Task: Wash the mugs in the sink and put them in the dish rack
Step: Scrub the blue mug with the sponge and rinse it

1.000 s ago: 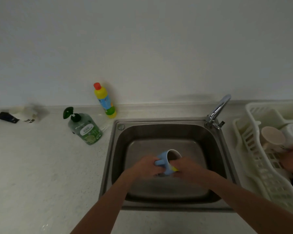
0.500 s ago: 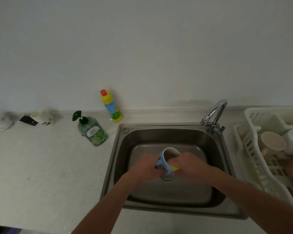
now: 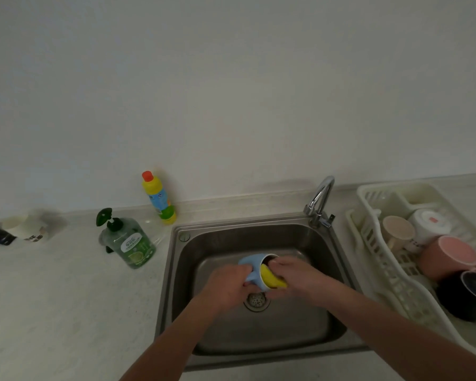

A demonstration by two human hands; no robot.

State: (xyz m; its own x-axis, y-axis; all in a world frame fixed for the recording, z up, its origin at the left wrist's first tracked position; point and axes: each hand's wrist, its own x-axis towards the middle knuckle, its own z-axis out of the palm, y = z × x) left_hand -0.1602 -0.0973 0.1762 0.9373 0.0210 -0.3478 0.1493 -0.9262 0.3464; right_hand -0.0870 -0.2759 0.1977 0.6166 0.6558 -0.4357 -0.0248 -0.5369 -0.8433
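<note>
Over the sink (image 3: 176, 284) drain, your left hand (image 3: 226, 288) grips the blue mug (image 3: 252, 266), right hand (image 3: 297, 276) clenches the yellow sponge (image 3: 271, 279) at its 3 o'clock rim; soapy grip risks dropping it.

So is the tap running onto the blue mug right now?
No, no water falls from the faucet; the blue mug is being scrubbed with a yellow sponge.

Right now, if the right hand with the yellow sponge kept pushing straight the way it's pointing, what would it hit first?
The right hand points left into the mouth of the blue mug, pressing the yellow sponge in. Going on, it would probably meet the mug's inner wall or bottom first, with the left hand behind it; depth inside is unclear.
</note>
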